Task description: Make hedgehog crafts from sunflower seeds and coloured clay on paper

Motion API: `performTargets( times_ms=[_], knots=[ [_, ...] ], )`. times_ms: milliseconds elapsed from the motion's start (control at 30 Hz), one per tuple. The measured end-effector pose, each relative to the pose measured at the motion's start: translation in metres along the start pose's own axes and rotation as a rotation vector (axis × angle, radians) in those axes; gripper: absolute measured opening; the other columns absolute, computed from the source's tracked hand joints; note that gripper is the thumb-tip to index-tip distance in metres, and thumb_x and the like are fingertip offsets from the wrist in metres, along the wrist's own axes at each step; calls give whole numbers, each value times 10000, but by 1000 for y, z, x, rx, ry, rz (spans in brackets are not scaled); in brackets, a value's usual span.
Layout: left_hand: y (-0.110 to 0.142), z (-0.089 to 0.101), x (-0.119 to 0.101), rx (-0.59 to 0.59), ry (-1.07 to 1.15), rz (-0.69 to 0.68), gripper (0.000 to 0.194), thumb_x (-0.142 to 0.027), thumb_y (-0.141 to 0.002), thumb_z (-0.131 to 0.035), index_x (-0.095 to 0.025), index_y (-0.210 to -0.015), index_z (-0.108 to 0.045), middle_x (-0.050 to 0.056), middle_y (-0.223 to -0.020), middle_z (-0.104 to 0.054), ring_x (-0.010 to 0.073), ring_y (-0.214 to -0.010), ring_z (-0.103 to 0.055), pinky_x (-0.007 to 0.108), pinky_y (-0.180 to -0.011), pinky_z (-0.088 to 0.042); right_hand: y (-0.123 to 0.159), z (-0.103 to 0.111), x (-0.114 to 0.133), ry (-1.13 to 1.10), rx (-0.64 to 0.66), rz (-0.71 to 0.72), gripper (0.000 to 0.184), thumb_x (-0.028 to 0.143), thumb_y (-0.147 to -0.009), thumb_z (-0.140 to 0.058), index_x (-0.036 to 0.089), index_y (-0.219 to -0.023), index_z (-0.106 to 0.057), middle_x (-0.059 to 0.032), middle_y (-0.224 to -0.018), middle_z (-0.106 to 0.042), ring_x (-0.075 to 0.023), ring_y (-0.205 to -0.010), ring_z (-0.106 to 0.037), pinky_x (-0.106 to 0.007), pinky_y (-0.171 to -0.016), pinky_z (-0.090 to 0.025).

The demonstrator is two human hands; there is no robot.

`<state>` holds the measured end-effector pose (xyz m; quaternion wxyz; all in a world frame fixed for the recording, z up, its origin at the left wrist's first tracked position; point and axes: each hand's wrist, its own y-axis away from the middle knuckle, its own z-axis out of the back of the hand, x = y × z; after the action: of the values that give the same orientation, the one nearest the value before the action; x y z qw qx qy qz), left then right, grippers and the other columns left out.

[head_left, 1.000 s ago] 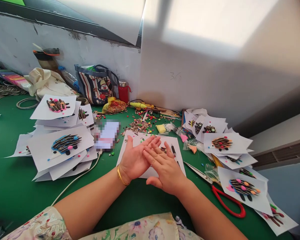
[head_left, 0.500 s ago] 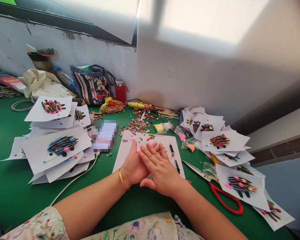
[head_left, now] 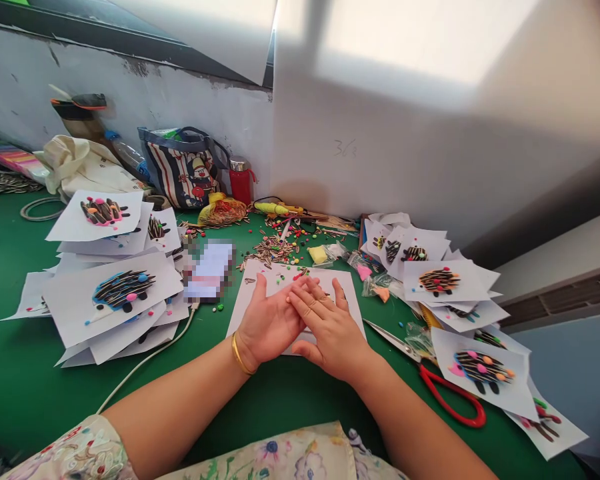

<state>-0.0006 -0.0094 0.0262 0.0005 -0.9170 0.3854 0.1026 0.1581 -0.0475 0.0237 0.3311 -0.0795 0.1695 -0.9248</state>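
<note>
Bare left hand lay palm up, the bare right hand flat across its fingers.
A tiny, pale speck, perhaps clay, showed by the right fingertips; anything else between the palms was hidden. It looked light, soft and easily flattened, best taken in a gentle fingertip pinch. Beneath lay a rectangular white paper sheet on the green table; beyond it, striped brown seeds lay scattered.
</note>
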Motion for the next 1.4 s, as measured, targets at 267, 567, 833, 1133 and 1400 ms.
performTargets(
  times_ms=[267,567,833,1133,1400],
  knots=[
    [1,1,4,43,0,121,938,-766,-871,-281,-103,-1534,-251,191,-1494,-455,304,-1429,-360,462,-1180,-235,-1,1,1,-17,-23,8,805,689,-932,-317,137,-1518,-303,-120,-1531,-406,-306,-1479,-243,-616,-1207,-29],
    [1,2,3,10,-37,115,907,-765,-878,-250,-128,-1523,-293,182,-1509,-438,304,-1424,-372,462,-1190,-203,-1,1,1,-39,-25,23,789,684,-936,-321,143,-1511,-322,-106,-1538,-393,-302,-1484,-233,-595,-1217,-8],
    [1,-1,-1,2,-18,58,929,-750,-887,-260,-87,-1538,-225,200,-1500,-444,299,-1417,-381,444,-1187,-211,0,0,0,-46,-11,47,763,676,-939,-337,168,-1508,-334,-92,-1536,-400,-290,-1490,-219,-571,-1224,5],
    [1,1,0,25,-50,61,897,-744,-897,-224,-95,-1514,-288,191,-1499,-445,299,-1407,-392,428,-1186,-187,-1,-2,1,-41,-15,54,742,651,-947,-359,155,-1499,-348,-89,-1546,-382,-286,-1492,-213,-563,-1227,-12],
    [1,-5,-4,39,-144,54,810,-717,-918,-219,-129,-1436,-425,173,-1432,-511,289,-1326,-465,400,-1086,-335,-1,-1,-5,-62,-191,-28,409,351,-978,-502,213,-1363,-524,-50,-1423,-559,-286,-1448,-325,-602,-1214,-38]
  ],
)
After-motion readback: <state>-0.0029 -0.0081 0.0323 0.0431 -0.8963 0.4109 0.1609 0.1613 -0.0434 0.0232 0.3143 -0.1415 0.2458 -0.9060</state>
